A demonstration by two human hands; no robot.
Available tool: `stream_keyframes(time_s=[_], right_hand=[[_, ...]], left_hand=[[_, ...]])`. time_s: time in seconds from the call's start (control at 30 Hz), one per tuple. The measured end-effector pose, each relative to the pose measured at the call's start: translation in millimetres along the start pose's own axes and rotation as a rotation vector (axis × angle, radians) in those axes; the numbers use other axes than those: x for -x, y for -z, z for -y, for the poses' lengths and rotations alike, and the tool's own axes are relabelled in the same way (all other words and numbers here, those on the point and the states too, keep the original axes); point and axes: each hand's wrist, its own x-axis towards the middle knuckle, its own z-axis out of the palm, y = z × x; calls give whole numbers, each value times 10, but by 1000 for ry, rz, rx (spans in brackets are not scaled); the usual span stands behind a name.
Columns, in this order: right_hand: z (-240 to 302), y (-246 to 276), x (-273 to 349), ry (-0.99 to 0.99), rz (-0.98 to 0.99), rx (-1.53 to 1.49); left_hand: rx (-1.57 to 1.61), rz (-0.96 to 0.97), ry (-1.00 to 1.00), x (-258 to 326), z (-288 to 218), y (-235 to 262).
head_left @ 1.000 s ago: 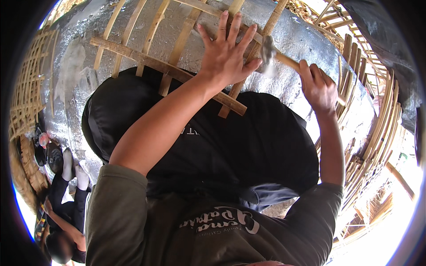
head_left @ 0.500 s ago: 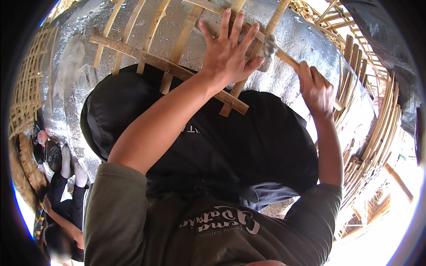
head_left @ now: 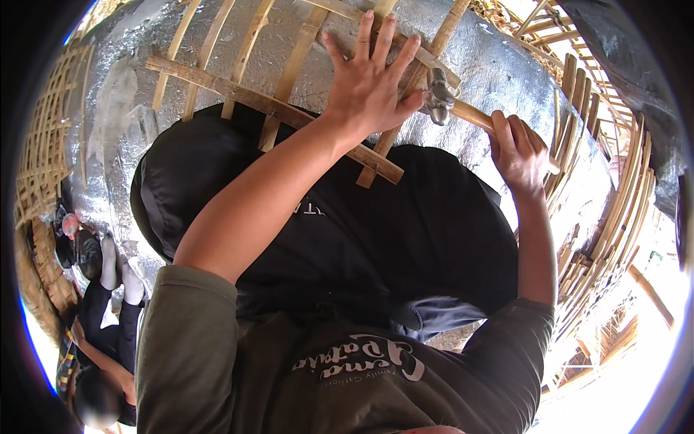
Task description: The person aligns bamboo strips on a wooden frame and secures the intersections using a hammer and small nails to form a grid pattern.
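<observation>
My left hand [head_left: 372,83] is spread flat, fingers apart, pressing on crossed bamboo slats [head_left: 249,94] that lie over silver foil sheeting [head_left: 499,65]. My right hand [head_left: 517,152] grips the wooden handle of a hammer [head_left: 442,101]. The metal hammer head sits just right of my left thumb, against a bamboo slat. A wide black cap brim [head_left: 347,231] hides much of the middle of the view.
A woven bamboo lattice [head_left: 43,145] curves along the left. Stacked bamboo strips [head_left: 614,217] run down the right side. Another person in dark clothes [head_left: 101,333] is at the lower left, below me.
The hammer head has moved slightly left and down toward my left thumb. My left hand stays spread on the slats.
</observation>
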Motion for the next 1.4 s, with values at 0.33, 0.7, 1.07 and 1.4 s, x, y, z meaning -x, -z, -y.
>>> stream_keyframes(time_s=[0.33, 0.7, 1.07, 1.4], right_hand=[[37, 9, -37, 73, -50, -61], [54, 53, -41, 28, 76, -62], [34, -27, -70, -49, 90, 40], [83, 8, 8, -42, 24, -80]], left_hand=[[48, 33, -7, -6, 0, 41], [-5, 83, -2, 1, 7, 61], [97, 67, -10, -21, 48, 110], [130, 49, 9, 16, 3, 87]])
